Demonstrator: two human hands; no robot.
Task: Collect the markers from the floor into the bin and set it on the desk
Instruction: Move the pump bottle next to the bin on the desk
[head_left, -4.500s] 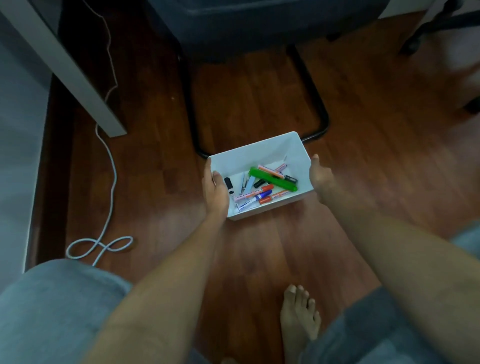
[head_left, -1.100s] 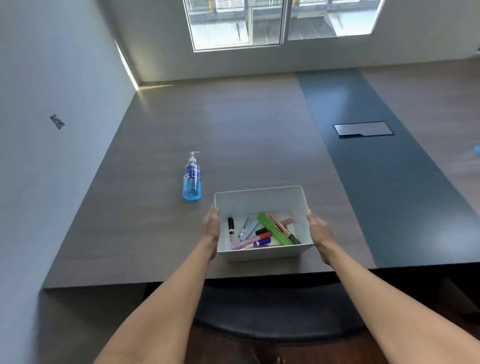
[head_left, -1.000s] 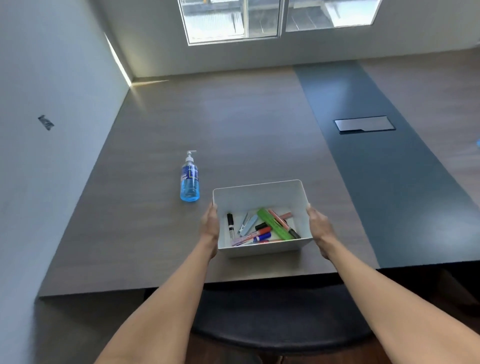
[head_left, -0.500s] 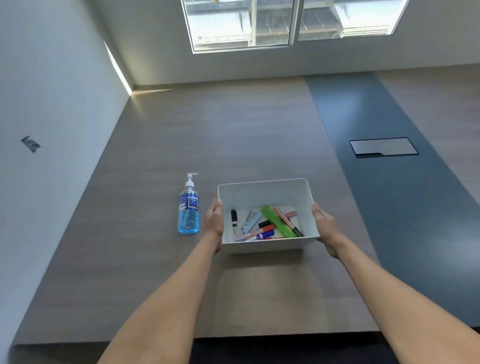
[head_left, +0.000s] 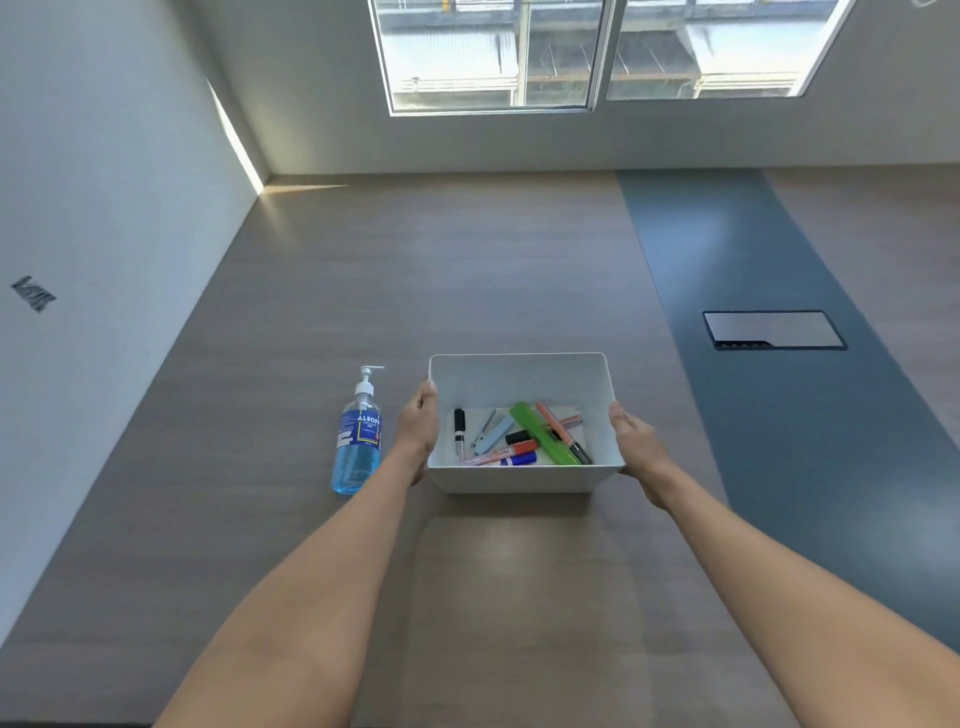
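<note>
white bin is gripped at its sides by left hand and right hand, on or just over the table; contact can't be told. markers are piled inside. blue pump bottle is stood just left of the left hand.

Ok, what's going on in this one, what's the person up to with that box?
A person holds a white bin by its two short sides, left hand on one and right hand on the other. Inside lie assorted markers and a green marker. The bin sits low over, or already on, the wooden desk, just right of a blue pump bottle; whether it touches the desk cannot be told. Neither hand has let go.
</note>
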